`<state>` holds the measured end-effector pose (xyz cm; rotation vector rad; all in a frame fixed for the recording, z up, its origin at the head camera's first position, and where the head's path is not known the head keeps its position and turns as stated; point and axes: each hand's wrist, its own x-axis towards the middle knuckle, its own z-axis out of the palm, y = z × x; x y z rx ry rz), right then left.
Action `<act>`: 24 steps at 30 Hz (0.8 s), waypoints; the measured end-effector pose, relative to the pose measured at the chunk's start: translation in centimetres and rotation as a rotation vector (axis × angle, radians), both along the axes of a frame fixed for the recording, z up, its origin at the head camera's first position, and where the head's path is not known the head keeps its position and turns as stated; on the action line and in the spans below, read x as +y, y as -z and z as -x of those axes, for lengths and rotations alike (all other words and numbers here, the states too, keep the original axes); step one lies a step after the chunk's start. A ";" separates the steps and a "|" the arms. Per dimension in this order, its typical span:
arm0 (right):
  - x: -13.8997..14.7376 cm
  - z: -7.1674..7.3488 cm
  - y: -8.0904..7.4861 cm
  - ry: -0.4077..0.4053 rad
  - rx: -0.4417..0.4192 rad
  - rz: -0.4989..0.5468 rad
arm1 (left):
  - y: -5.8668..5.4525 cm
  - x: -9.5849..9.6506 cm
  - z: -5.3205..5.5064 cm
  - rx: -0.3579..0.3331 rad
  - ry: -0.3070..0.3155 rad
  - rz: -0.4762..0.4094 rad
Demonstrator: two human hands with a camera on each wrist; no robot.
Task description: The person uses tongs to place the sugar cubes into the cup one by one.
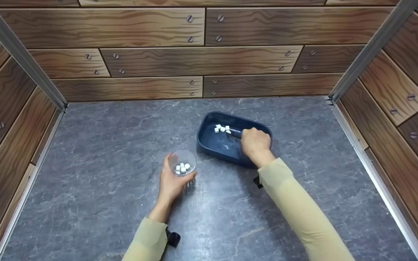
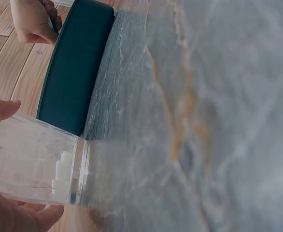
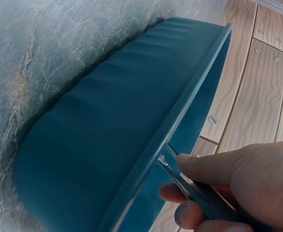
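My left hand (image 1: 169,186) holds a clear cup (image 2: 25,154) at its sides, thumb and fingers around it. Several small white cubes (image 1: 183,168) lie at the bottom of the cup, which stands upright on the floor-like surface. To its right is a dark blue rectangular basin (image 1: 214,153). Over the basin my right hand (image 1: 256,143) grips a pair of tweezers (image 3: 197,195), their tips pointing down inside. In the head view the tips reach a cluster of white cubes (image 1: 222,129) at the basin's left end. The basin wall hides these cubes in the right wrist view.
Grey marbled surface (image 1: 114,152) surrounds the cup and basin. A wood-patterned wall (image 1: 158,61) rises behind, with similar panels at both sides. Metal rails (image 1: 376,174) run along the side edges.
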<state>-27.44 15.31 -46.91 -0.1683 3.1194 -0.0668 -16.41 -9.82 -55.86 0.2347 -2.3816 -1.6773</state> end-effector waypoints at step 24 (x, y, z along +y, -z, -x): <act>0.0 -0.1 0.3 -0.034 0.046 0.001 | -0.1 0.0 0.1 0.016 0.000 -0.004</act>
